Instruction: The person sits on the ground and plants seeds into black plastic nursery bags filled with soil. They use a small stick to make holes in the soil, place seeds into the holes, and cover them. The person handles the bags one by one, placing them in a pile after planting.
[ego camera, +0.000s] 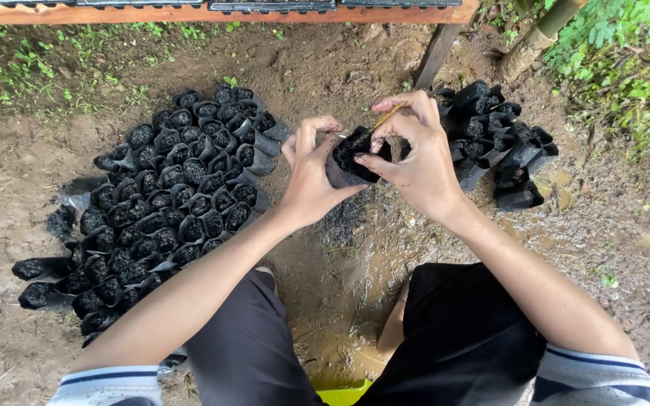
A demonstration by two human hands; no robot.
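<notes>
Up close, left hand (311, 177) cups a soil-filled black nursery bag (351, 158), right hand (415, 154) grip pinching a thin stick (387, 115).

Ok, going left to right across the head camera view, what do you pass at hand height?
Big cluster of soil-filled black bags → left hand → black bag held in both hands → right hand → smaller pile of black bags.

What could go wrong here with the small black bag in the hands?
The left hand grips the soil-filled black bag from one side only, so it may tip and spill. The right hand works a thin stick into it; this may pierce the thin wall. The muddy ground looks slippery.
</notes>
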